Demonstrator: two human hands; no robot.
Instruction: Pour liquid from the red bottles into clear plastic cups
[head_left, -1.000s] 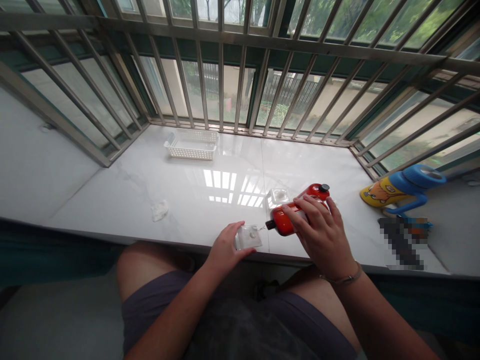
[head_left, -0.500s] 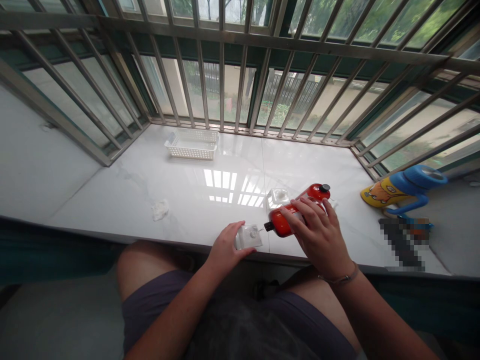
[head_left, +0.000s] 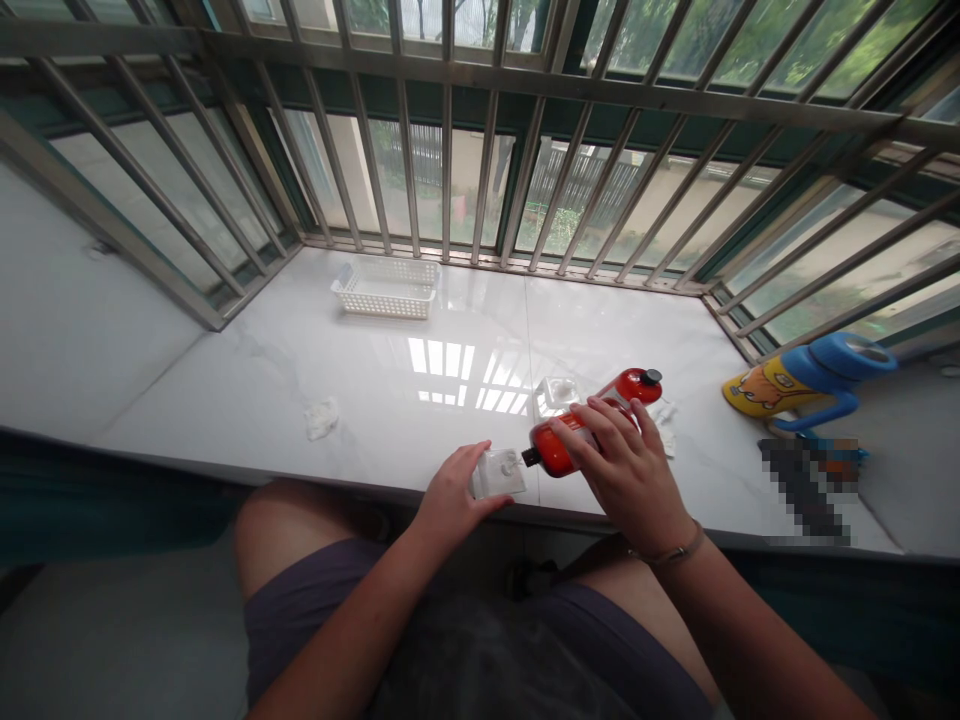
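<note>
My left hand [head_left: 456,495] grips a small clear square container [head_left: 500,474] at the counter's front edge, thumb on the near side and fingers on the far side. In my right hand [head_left: 626,465] is a red bottle [head_left: 553,447], tilted with its black nozzle pointing left and down, close to the container's round opening. Just behind it a second red bottle [head_left: 630,383] with a dark cap shows partly, the rest hidden by my hand. Another clear square container [head_left: 557,393] stands beyond the held bottle.
A white perforated basket [head_left: 386,303] sits at the back by the barred window. Crumpled white tissue [head_left: 322,418] lies on the left of the white counter [head_left: 262,385]. At the right lies a blue and yellow flask [head_left: 806,375], near a blurred-out dark item [head_left: 802,490].
My right hand has moved slightly left with the red bottle, bringing its nozzle nearer the clear container. My left hand and the container have stayed in place.
</note>
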